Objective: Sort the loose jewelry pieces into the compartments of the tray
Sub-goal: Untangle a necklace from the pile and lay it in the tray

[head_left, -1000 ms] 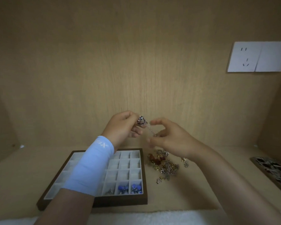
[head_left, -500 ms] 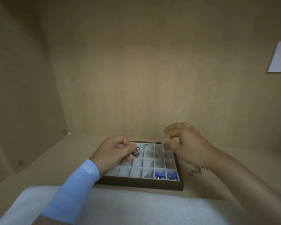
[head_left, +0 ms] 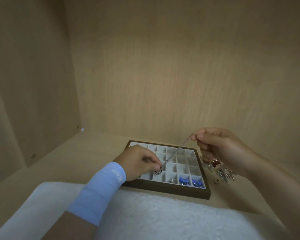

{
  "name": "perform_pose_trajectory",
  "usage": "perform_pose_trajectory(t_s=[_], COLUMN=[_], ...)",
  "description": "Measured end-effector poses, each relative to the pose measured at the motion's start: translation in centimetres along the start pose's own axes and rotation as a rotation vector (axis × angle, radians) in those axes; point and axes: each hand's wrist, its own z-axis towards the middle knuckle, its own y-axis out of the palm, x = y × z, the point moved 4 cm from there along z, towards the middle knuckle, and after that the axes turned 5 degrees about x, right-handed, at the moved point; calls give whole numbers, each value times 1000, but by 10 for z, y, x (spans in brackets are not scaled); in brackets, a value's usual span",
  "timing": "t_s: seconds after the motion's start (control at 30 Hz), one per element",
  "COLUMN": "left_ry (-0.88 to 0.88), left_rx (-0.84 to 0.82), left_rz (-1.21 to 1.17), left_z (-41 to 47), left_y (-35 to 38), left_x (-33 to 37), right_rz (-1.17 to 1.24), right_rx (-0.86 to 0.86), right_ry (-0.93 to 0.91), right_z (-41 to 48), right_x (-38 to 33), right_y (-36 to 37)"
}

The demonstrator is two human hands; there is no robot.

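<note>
Left hand (head_left: 139, 163), lower centre of frame: thumb and fingers pinch the ring (head_left: 157, 172) at the chain's low end. Ring sits low over the near-left cells of the tray (head_left: 166, 190); contact cannot be told.

Right hand (head_left: 218, 148), right of centre and raised: fingertips pinch the top end of the chain (head_left: 177, 150), which runs taut and slantwise over the tray.

Blue pieces (head_left: 184, 181) in near-right cells. Loose pile (head_left: 220, 170) just right of the tray. White cloth (head_left: 145, 213) along the bottom.
</note>
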Motion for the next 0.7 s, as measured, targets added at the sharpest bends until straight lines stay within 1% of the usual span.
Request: perform_pose_trajectory(t_s=[0.1,0.2,0.23,0.3,0.37,0.43,0.5,0.57,0.7], left_ry=[14,37,34,12,16,11,-31,-51,-50], left_rx=[-50,-48,-25,25,10,0,61,109,103], left_rz=[97,174,139,-68,-307,-464,-527,-516,-472], left_z=[-1,-3,-3,-3,-3,-3,-2,-2,-3], left_y=[4,6,6,3,1,1,1,0,-4], left_x=[0,0,2,7,16,21,20,17,15], right_rz=[-157,-383,-457,-574,-675,-736,-742,-744,-896], right_rx=[13,-40,-78,-143,-159,-143,-118,-114,-186], right_ry=[-16,-92,-112,-126,-151,-190,-219,-211,-131], right_z=[4,13,16,21,26,29,30,31,29], right_x=[-4,-16,-22,-30,-32,-30,-27,-22,-12], right_y=[13,31,38,48,55,61,64,62,45])
